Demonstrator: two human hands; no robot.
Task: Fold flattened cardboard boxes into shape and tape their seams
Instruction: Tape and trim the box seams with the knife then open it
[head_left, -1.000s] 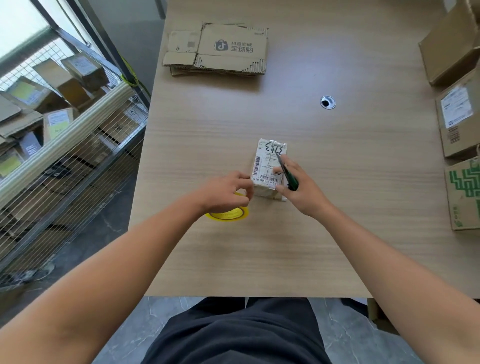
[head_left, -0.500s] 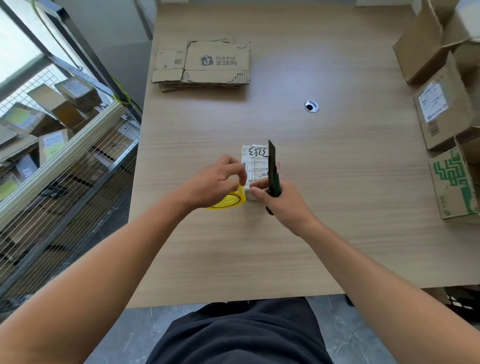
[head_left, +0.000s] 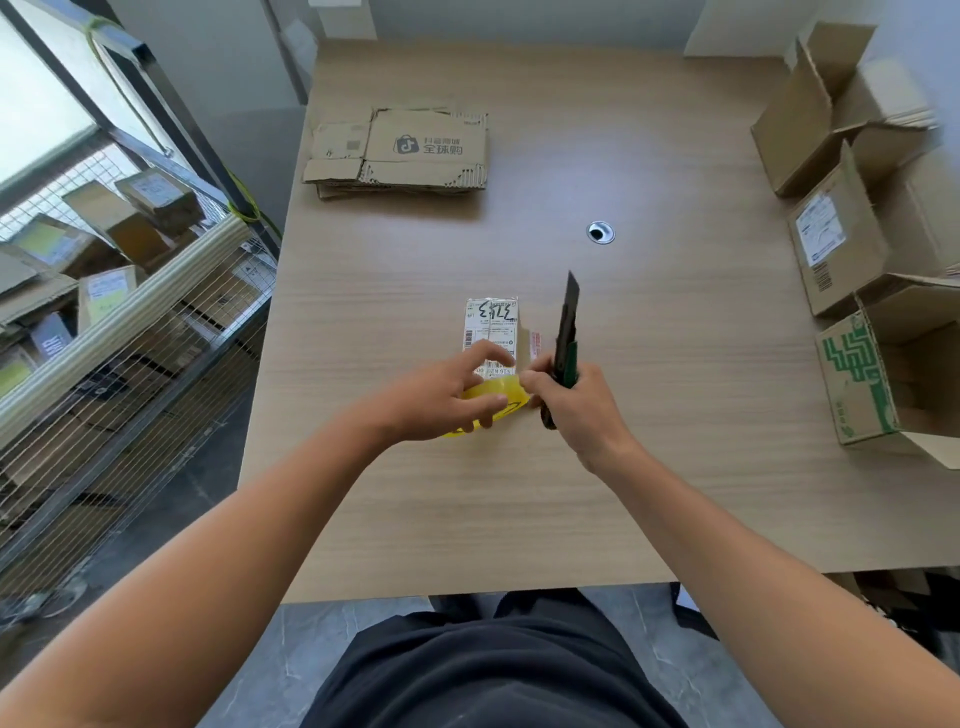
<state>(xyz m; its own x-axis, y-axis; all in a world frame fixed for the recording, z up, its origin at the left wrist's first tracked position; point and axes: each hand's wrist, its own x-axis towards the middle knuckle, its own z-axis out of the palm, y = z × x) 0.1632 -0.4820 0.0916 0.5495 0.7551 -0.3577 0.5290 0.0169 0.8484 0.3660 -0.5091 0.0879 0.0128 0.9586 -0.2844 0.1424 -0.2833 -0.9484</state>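
A small cardboard box with a white shipping label on top lies in the middle of the table. Just in front of it is a yellow tape roll, which my left hand grips from the left, fingers curled over it. My right hand holds a green utility knife upright, blade out and pointing away from me, right beside the box; its thumb and forefinger touch the tape's right edge.
A stack of flattened cardboard boxes lies at the far left of the wooden table. Several assembled open boxes line the right edge. A cable hole sits mid-table. A wire cage of parcels stands to the left.
My right hand lifted the knife off the box top and swung it upright beside the box. My left hand lifted the tape roll off the table, tilting it near the box's front.
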